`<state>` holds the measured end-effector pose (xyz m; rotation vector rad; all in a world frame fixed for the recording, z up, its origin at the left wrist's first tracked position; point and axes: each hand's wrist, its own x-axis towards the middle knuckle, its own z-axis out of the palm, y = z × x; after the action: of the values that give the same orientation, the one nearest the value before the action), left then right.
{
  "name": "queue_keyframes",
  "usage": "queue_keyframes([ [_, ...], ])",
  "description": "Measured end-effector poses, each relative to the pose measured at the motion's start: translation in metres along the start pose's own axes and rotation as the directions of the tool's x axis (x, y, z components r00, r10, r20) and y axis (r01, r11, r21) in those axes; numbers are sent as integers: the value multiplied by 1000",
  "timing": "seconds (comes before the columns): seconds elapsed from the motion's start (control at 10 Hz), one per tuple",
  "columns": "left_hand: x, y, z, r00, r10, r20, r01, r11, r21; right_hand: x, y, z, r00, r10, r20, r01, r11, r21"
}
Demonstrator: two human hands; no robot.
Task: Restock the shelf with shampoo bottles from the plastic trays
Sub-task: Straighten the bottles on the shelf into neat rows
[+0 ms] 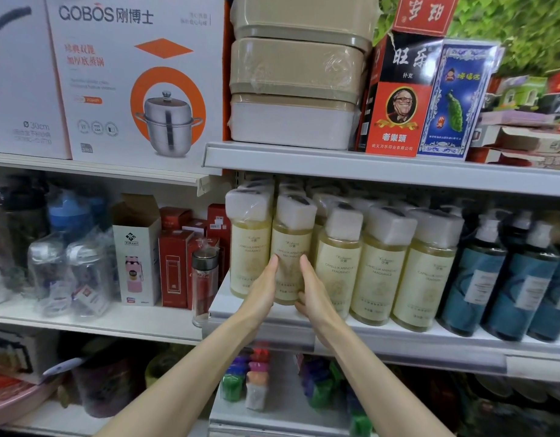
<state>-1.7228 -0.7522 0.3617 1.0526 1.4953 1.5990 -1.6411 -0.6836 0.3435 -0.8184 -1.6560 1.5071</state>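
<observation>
**Both hands clasp a bottle at the shelf front**

Left hand [262, 290] is up, fingers straight and flat against the left side of the shampoo bottle [289, 244]. Right hand [315, 294] mirrors it on the right side, thumb straight up the label, lower fingers curled in at the base. The bottle is upright between the palms, at the near edge of the middle shelf [398, 343], second from the left in the front row. Matching bottles [378, 272] stand just right of it, and teal pump bottles [480, 279] are farther right. A steamer pot box [136, 80] sits up on the left.
</observation>
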Motion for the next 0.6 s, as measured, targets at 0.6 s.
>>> queue_keyframes([
  [0.6,4,-4,-1,993,-117,-15,117,993,-1,-16,-2,-9,999,0,34,0,1000,-25],
])
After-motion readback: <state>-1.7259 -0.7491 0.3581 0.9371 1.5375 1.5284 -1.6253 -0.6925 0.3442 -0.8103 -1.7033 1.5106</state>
